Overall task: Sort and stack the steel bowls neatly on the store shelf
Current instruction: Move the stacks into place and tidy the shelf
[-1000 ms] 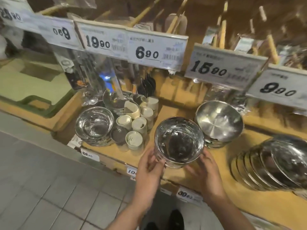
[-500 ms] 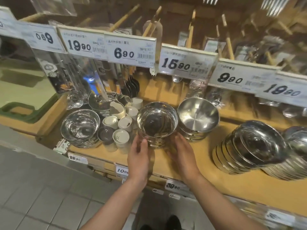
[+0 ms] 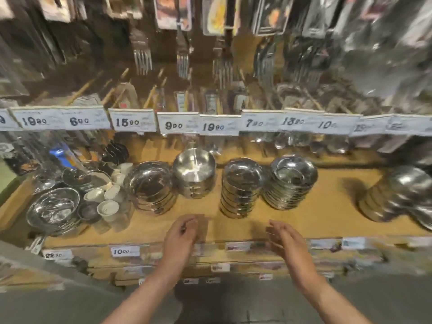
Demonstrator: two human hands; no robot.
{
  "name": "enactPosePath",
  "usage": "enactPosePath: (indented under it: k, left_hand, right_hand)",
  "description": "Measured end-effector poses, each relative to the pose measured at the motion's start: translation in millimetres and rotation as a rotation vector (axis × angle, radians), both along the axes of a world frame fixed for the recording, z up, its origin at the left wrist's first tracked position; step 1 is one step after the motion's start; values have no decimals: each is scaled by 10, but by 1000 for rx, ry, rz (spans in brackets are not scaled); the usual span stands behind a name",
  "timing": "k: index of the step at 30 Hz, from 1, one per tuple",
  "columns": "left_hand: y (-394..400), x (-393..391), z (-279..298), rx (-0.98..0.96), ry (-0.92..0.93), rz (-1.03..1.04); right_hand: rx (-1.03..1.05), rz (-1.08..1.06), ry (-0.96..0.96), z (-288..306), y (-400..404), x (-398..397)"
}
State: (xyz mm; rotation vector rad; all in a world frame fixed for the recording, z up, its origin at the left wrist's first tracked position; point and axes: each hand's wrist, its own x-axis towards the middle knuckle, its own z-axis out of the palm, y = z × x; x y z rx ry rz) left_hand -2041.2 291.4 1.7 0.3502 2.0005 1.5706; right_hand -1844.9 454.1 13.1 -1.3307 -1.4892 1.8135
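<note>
Steel gleams along the wooden shelf (image 3: 327, 220) in the single head view, though motion blurs much of it. Five stacks of bowls stand in a loose row: a wide stack (image 3: 152, 188) left of centre, a smaller stack (image 3: 194, 174) just behind and beside it, a tall narrow stack (image 3: 242, 188) in the middle, a leaning stack (image 3: 292, 183) next to that, and a far stack (image 3: 402, 197) tipped on its side at the right edge. A low stack of bowls (image 3: 55, 210) sits at the left end, beside a cluster of small pale cups (image 3: 106, 199).

Both hands hover over the bare front strip of the shelf, holding nothing. The left hand (image 3: 181, 232) has its fingers loosely curled and touches no bowl. The right hand (image 3: 284, 237) is held flat with fingers extended, also apart from every stack.

Judging by how things lie, the left and middle stacks look nested and upright, so that part seems largely done. The leaning stack and the tipped far stack appear less tidy and probably remain to be straightened. Whether sizes are fully sorted cannot be told through the blur.
</note>
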Motion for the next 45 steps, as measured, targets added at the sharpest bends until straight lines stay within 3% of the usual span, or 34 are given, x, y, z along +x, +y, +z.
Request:
enactPosePath:
  k: [8,16,25,30,36,40,45]
  left_hand:
    - [827,1143,97,51,-48,-218]
    - [1227,1788,56,55,-69,-178]
    - [1564,1586,-129,47,-123,-143]
    - [2110,1350,-289,108,-279,-88]
    - [2653,1216,-478,232,-204,-57]
    - [2836,1123,-573,332,-335,4]
    - [2981,1027,-625,284,-258,-33]
  right_hand:
    - [-25,-125,12,123,519,1444]
    - [-69,-121,-18,-42,905,2201]
    - [-108,-58,22,-256,1225,1742]
    - [-124,-10,-4,-279,1655,1197]
    - [-157,22,84,-353,2198,413]
    - [-144,112,188,-465,2331,160]
    - [-37,135,178,-607,2397,176]
